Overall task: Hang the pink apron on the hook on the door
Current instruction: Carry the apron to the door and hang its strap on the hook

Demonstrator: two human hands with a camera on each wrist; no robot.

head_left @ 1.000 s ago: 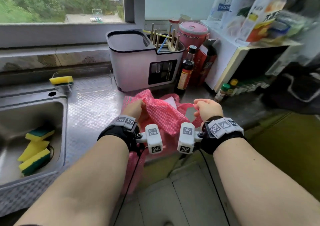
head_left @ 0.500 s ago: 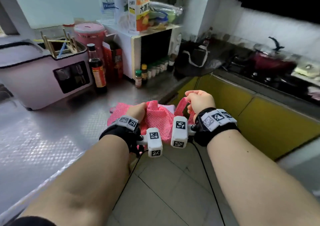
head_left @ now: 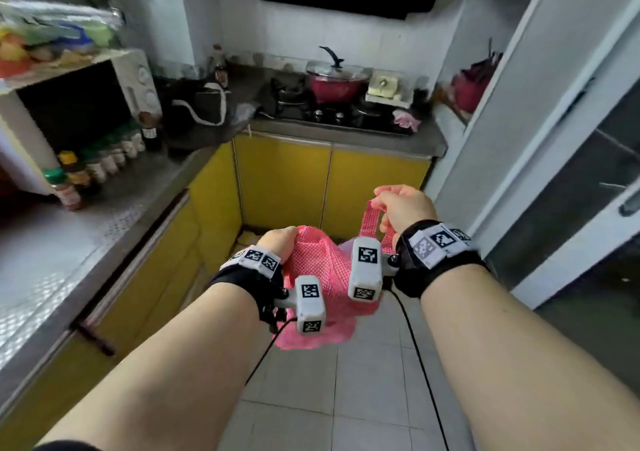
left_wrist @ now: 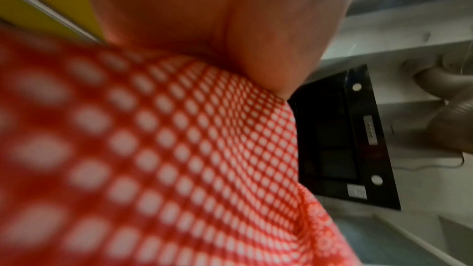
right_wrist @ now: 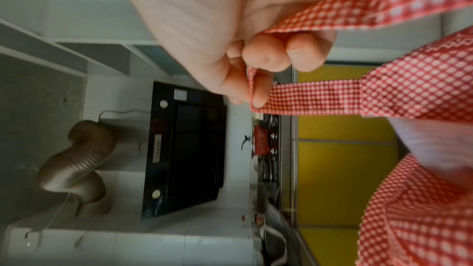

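My left hand [head_left: 278,241] grips a bunched fold of the pink apron [head_left: 320,270], fingers curled into the cloth. My right hand [head_left: 403,206] pinches the apron's neck strap [head_left: 372,220] between thumb and fingertips [right_wrist: 258,92], holding it raised, slightly higher and to the right of the left hand. The apron hangs between both hands above the tiled floor [head_left: 363,381], clear of the table [head_left: 52,256]. Its fabric is a thin woven gingham of small pink-and-white checks; the strap is a flat band of the same cloth. Printed lettering near the bib edge is too blurred to read.

On the far stove [head_left: 332,114] stands a red pot [head_left: 334,85] under a glass lid [head_left: 334,69] with a black handle; its contents cannot be seen. At left, small capped jars [head_left: 100,163] line the table below a white microwave [head_left: 104,97]. Their labels are illegible. Yellow cabinet fronts [head_left: 287,184] run beneath.
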